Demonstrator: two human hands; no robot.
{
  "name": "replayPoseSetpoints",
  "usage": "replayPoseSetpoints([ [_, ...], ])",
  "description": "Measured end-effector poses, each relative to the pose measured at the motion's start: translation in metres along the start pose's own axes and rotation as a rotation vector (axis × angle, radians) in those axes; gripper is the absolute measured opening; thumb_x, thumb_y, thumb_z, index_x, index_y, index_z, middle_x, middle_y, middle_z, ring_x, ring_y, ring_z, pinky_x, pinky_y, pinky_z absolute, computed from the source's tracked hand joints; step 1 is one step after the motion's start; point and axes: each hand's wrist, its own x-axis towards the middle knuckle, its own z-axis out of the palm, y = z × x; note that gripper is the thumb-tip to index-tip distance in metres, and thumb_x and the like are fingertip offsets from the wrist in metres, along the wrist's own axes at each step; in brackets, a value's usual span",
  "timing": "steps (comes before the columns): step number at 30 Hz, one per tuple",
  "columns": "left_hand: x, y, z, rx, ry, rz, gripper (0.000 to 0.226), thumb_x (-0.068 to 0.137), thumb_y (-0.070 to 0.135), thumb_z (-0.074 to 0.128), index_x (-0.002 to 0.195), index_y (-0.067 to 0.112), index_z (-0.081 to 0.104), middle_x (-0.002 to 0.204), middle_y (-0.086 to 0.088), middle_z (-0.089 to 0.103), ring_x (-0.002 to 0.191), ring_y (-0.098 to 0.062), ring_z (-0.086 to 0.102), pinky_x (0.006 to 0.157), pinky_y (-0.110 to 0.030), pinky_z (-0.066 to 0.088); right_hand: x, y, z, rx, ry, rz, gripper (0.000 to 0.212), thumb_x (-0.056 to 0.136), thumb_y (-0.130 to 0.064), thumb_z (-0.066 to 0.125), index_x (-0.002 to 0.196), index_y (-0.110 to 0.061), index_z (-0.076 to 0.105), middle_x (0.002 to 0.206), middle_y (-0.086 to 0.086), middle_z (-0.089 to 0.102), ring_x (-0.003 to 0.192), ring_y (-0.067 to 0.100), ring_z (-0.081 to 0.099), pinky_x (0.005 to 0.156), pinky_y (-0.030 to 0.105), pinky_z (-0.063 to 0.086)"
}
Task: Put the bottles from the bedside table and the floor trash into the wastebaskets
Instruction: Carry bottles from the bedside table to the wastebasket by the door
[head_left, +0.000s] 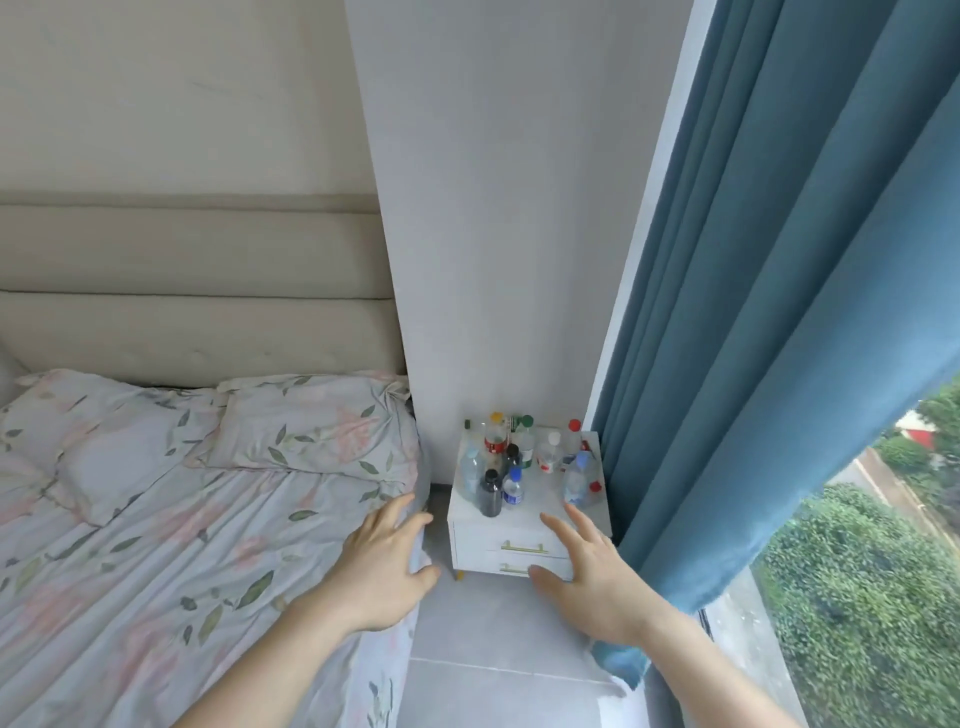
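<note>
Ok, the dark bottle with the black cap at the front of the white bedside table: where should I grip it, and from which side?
Grip the dark bottle with the black cap round its body just below the shoulder, coming from the front. It stands upright at the white bedside table front edge, with clear bottles packed close beside and behind it. The left hand looks nearer; both hands are open.

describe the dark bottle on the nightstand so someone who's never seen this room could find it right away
Find the white bedside table wedged between the floral bed and the blue curtain; its top is crowded with bottles. At the front left of that cluster stands the dark bottle, beside a clear one with a blue cap. It alone is near-black through body and cap, while most neighbours are clear with coloured caps.
</note>
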Motion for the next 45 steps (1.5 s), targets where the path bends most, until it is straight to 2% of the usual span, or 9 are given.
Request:
replayPoseSetpoints([
  [8, 0.131, -0.009, 0.001, -0.050, -0.075, -0.025, 0.065, 0.093, 0.044, 0.054, 0.154, 0.030, 0.035, 0.168, 0.004, 0.010, 0.154, -0.023, 0.014, 0.121, -0.040, 0.025, 0.125, 0.022, -0.013, 0.000, -0.105, 0.037, 0.073, 0.098, -0.051, 0.055, 0.160, -0.035, 0.020, 0.171, -0.009, 0.000, 0.157, 0.024, 0.009, 0.126, 0.039, 0.019],
  [19, 0.344, -0.067, 0.013, -0.097, -0.294, -0.050, 0.064, 0.093, 0.036, 0.057, 0.153, 0.022, 0.039, 0.166, 0.002, 0.013, 0.149, -0.024, 0.031, 0.114, -0.035, 0.036, 0.323, 0.057, 0.016, -0.059, -0.241, 0.234, 0.067, 0.098, -0.043, 0.056, 0.158, -0.029, 0.028, 0.168, -0.004, 0.013, 0.147, 0.026, 0.034, 0.119, 0.038, 0.033],
  [23, 0.401, -0.083, 0.029, -0.121, -0.374, -0.107, 0.070, 0.088, 0.035, 0.060, 0.152, 0.018, 0.037, 0.157, 0.000, 0.023, 0.135, -0.027, 0.046, 0.110, -0.035, 0.041, 0.376, 0.069, 0.032, -0.037, -0.326, 0.308, 0.066, 0.096, -0.041, 0.057, 0.156, -0.027, 0.033, 0.165, -0.003, 0.019, 0.139, 0.024, 0.047, 0.113, 0.038, 0.040],
  [26, 0.431, -0.093, 0.051, -0.179, -0.447, -0.141, 0.073, 0.082, 0.036, 0.061, 0.149, 0.019, 0.038, 0.152, 0.001, 0.026, 0.122, -0.026, 0.053, 0.101, -0.038, 0.049, 0.405, 0.073, 0.050, 0.022, -0.370, 0.353, 0.068, 0.095, -0.040, 0.056, 0.157, -0.028, 0.030, 0.164, -0.004, 0.020, 0.134, 0.025, 0.052, 0.109, 0.034, 0.043],
  [29, 0.456, -0.097, 0.069, -0.256, -0.449, -0.130, 0.076, 0.078, 0.031, 0.060, 0.150, 0.024, 0.036, 0.154, 0.002, 0.022, 0.121, -0.025, 0.054, 0.096, -0.037, 0.050, 0.437, 0.077, 0.070, 0.108, -0.355, 0.392, 0.066, 0.095, -0.032, 0.059, 0.154, -0.024, 0.031, 0.157, -0.006, 0.030, 0.128, 0.022, 0.055, 0.104, 0.029, 0.045],
  [34, 0.489, -0.098, 0.105, -0.362, -0.463, -0.150, 0.073, 0.085, 0.022, 0.065, 0.150, 0.037, 0.036, 0.162, 0.016, 0.008, 0.116, -0.022, 0.060, 0.094, -0.033, 0.052, 0.480, 0.086, 0.106, 0.162, -0.314, 0.484, 0.038, 0.089, -0.025, 0.059, 0.123, -0.026, 0.042, 0.122, -0.008, 0.042, 0.097, 0.019, 0.058, 0.087, 0.037, 0.053],
  [38, 0.510, -0.100, 0.128, -0.377, -0.495, -0.128, 0.070, 0.086, 0.013, 0.062, 0.150, 0.031, 0.040, 0.163, 0.018, 0.009, 0.115, -0.023, 0.061, 0.092, -0.033, 0.052, 0.498, 0.101, 0.131, 0.155, -0.256, 0.524, 0.032, 0.089, -0.021, 0.059, 0.120, -0.024, 0.050, 0.114, -0.012, 0.043, 0.091, 0.014, 0.058, 0.081, 0.027, 0.050],
  [42, 0.519, -0.101, 0.141, -0.444, -0.479, -0.157, 0.065, 0.086, 0.003, 0.055, 0.148, 0.021, 0.043, 0.158, 0.013, 0.023, 0.118, -0.023, 0.060, 0.094, -0.027, 0.049, 0.504, 0.112, 0.151, 0.168, -0.194, 0.565, 0.027, 0.091, -0.009, 0.060, 0.114, -0.022, 0.061, 0.116, -0.011, 0.049, 0.092, 0.017, 0.063, 0.081, 0.027, 0.054],
  [45, 0.518, -0.103, 0.142, -0.539, -0.426, -0.221, 0.055, 0.085, -0.003, 0.050, 0.135, 0.020, 0.053, 0.139, 0.009, 0.042, 0.112, -0.020, 0.059, 0.092, -0.025, 0.050, 0.504, 0.117, 0.151, 0.151, -0.178, 0.569, 0.024, 0.088, -0.006, 0.058, 0.102, -0.024, 0.065, 0.112, -0.007, 0.047, 0.087, 0.018, 0.064, 0.076, 0.030, 0.055],
])
